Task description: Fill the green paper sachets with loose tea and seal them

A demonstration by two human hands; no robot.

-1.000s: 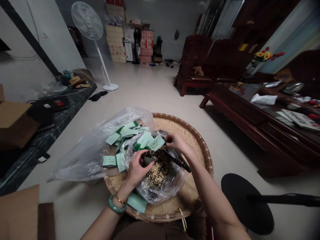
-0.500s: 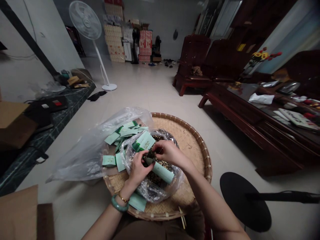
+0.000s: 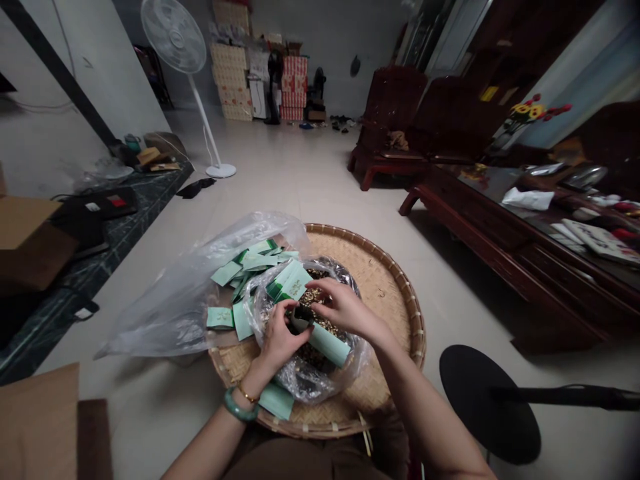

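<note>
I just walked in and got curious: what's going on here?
A person's left hand holds a small open packet over a clear plastic bag of dark and pale bits on a round woven tray. The right hand is beside the packet's mouth, thumb and fingers apart. Green packets lie at the bag's edge and piled to its left.

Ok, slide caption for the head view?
Left hand holds a small open pouch above a plastic bag on a woven tray, right hand close by.

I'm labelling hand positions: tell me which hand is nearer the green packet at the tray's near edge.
Left: the left hand is just beyond the green packet; the right hand is farther off to the right, over the plastic bag.
</note>
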